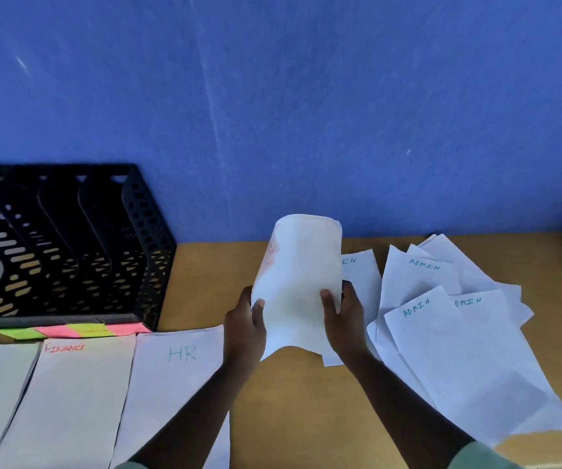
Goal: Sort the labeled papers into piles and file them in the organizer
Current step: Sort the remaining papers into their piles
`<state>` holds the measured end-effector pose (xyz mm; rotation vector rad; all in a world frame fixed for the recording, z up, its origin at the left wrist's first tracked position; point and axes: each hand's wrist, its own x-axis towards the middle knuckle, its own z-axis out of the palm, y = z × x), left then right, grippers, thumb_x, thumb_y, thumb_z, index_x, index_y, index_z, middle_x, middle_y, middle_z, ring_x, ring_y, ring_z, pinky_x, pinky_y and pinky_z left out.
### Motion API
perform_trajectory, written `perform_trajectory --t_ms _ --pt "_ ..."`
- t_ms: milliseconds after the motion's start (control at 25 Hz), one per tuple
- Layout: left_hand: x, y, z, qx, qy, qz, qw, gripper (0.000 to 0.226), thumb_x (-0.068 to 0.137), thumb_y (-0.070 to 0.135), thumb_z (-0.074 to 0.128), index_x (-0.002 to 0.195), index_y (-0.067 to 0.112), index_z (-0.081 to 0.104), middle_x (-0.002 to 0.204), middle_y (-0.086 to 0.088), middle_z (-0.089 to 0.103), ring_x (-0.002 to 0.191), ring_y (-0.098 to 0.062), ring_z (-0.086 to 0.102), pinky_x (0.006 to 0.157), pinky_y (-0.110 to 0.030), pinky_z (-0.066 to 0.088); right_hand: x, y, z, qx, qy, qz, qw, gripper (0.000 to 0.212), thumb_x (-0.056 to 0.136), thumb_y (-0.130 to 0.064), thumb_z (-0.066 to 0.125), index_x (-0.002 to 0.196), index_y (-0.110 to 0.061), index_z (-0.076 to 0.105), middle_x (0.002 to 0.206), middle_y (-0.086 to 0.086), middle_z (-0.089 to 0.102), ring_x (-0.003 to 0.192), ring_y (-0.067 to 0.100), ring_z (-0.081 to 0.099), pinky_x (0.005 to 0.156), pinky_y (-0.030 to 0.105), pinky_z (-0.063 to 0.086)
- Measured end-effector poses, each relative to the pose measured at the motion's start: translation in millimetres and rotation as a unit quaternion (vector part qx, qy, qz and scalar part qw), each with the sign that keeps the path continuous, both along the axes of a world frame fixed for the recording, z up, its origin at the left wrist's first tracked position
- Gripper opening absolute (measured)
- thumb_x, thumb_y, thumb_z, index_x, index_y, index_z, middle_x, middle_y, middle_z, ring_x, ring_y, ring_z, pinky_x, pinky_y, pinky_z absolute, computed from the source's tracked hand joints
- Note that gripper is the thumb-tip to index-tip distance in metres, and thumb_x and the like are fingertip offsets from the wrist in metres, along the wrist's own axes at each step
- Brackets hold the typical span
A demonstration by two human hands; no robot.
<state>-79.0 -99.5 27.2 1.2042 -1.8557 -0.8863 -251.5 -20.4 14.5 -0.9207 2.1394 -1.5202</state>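
I see both hands gripping one curled paper stack [298, 282]: left hand [244, 328] and right hand [343, 319], thumbs in front, fingers wrapped behind.

light: even, soft, fairly bright | shadows: faint, under held papers [298, 282] and hands | glare: pale streaks on blue wall [306, 96] | blur: soft overall, organizer [70, 245] smeared, handwriting fuzzy | distortion: wide-angle bending at edges, corners darker
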Motion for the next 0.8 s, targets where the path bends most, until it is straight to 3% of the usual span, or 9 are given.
perform_trajectory --t_ms 80,200,320,400,480,600,720,800 --pt "-9.8 2.5 6.4 0.026 0.037 0.028 0.999 0.025 0.1 0.023 0.052 0.125 0.026 0.053 0.114 0.024 0.064 0.104 -0.001 0.062 0.09 -0.02 0.05 11.9 3.5 7.1 -0.034 -0.009 -0.022 0.999 0.008 0.104 -0.027 0.056 0.103 -0.033 0.052 0.093 -0.022 0.065 0.093 -0.006 0.063 0.07 0.013 0.048" --pt "-12.4 2.4 13.4 -0.002 0.081 0.022 0.996 0.02 0.098 0.04 0.053 0.116 0.046 0.047 0.105 0.043 0.059 0.098 0.014 0.06 0.074 -0.001 0.044 17.3 10.1 15.5 -0.053 -0.011 -0.026 0.998 0.022 0.102 -0.03 0.06 0.109 -0.046 0.047 0.105 -0.035 0.06 0.102 -0.004 0.062 0.075 0.019 0.057" --pt "-9.7 5.9 8.2 -0.031 0.113 -0.009 0.993 0.02 0.1 0.034 0.049 0.111 0.048 0.041 0.103 0.028 0.06 0.095 0.0 0.063 0.071 -0.005 0.044 17.7 20.5 10.5 -0.036 -0.003 -0.027 0.999 0.046 0.098 -0.025 0.066 0.114 -0.06 0.041 0.111 -0.04 0.058 0.107 -0.008 0.061 0.079 0.013 0.056" --pt "-8.1 11.0 -1.3 -0.022 0.12 -0.017 0.992 0.031 0.099 0.017 0.048 0.109 0.045 0.04 0.099 0.023 0.059 0.092 -0.006 0.062 0.072 -0.007 0.044 18.8 23.7 1.1 -0.012 0.002 -0.035 0.999 0.046 0.098 -0.018 0.066 0.115 -0.053 0.042 0.106 -0.032 0.062 0.106 0.001 0.064 0.082 0.019 0.055" --pt "-6.8 14.9 -8.5 0.0 0.116 -0.003 0.993 0.035 0.097 0.015 0.043 0.105 0.048 0.038 0.096 0.025 0.058 0.09 -0.006 0.062 0.07 -0.009 0.044 22.4 23.5 -5.2 0.012 0.006 -0.054 0.998 0.036 0.097 -0.013 0.064 0.115 -0.038 0.046 0.096 -0.027 0.061 0.094 0.008 0.067 0.082 0.029 0.053" --pt "-7.5 14.8 -5.3 0.018 0.111 0.025 0.993 0.028 0.099 0.025 0.04 0.101 0.053 0.035 0.095 0.027 0.059 0.088 -0.001 0.062 0.067 -0.008 0.044 23.7 21.5 -1.2 0.006 -0.007 -0.078 0.997 0.022 0.097 -0.016 0.067 0.102 -0.035 0.055 0.085 -0.028 0.062 0.084 -0.007 0.065 0.078 0.033 0.055" --pt "-10.9 5.0 12.1 -0.008 0.127 0.034 0.991 0.012 0.101 0.033 0.045 0.112 0.037 0.044 0.106 0.031 0.06 0.098 0.005 0.06 0.073 -0.005 0.044 12.9 16.8 12.0 -0.019 -0.023 -0.1 0.995 0.01 0.095 -0.022 0.07 0.096 -0.027 0.062 0.084 -0.019 0.068 0.084 -0.006 0.065 0.07 0.027 0.054" --pt "-10.3 -5.0 22.0 -0.013 0.137 0.037 0.99 0.018 0.101 0.037 0.049 0.115 0.026 0.047 0.106 0.022 0.062 0.097 0.001 0.061 0.073 -0.006 0.044 6.2 12.0 22.8 -0.029 -0.042 -0.097 0.994 0.011 0.093 -0.023 0.072 0.099 -0.026 0.064 0.089 -0.017 0.07 0.085 -0.006 0.065 0.068 0.019 0.051"
